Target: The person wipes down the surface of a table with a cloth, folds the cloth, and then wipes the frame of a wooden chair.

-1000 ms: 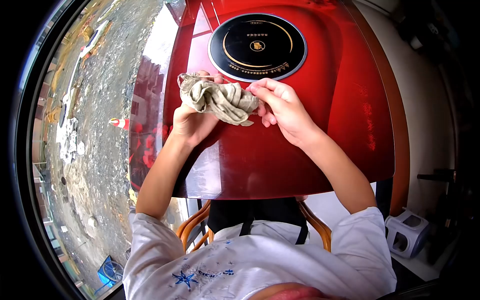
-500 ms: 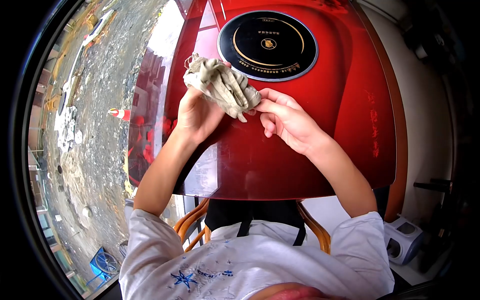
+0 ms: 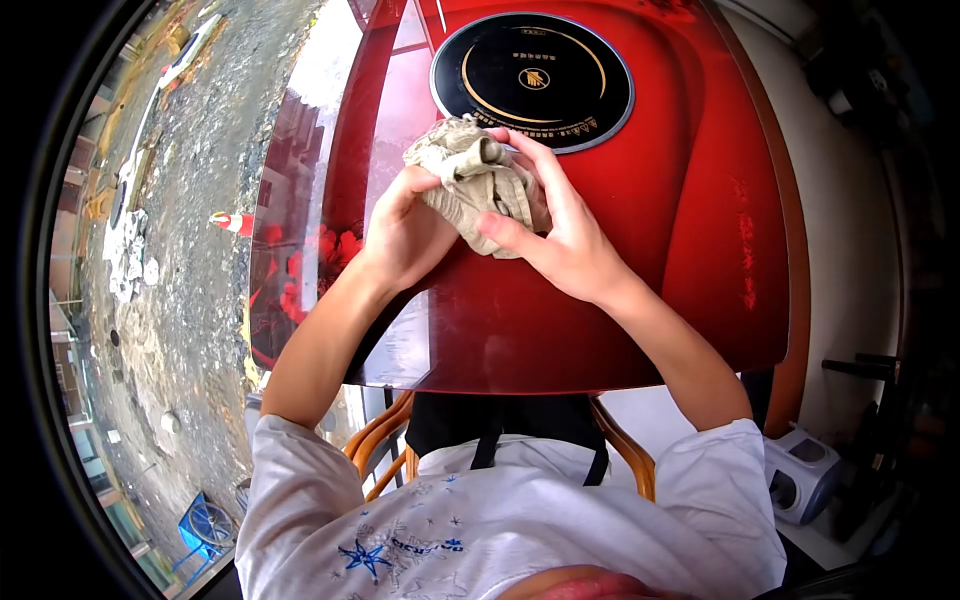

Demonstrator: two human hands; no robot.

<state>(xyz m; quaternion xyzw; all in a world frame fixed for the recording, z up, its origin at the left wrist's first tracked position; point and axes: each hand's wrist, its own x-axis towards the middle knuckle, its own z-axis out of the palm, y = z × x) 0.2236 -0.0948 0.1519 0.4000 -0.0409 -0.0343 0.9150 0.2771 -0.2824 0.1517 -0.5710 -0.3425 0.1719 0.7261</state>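
A crumpled beige cloth is bunched up between both hands, above the glossy red table. My left hand grips it from the left, the thumb pressed on its near face and the other fingers hidden behind. On the other side, my right hand is closed around it, thumb in front and fingers over the top edge. Just beyond the cloth lies a round black induction cooktop with gold markings, set into the tabletop.
A wooden chair is at the table's near edge. To the left, through glass, are rough ground, a red-and-white cone and a blue cart. A grey-white appliance stands on the floor at right.
My right hand has gone from pinching the cloth's right edge to wrapping around its side. The cloth is more compactly bunched and has shifted slightly right.
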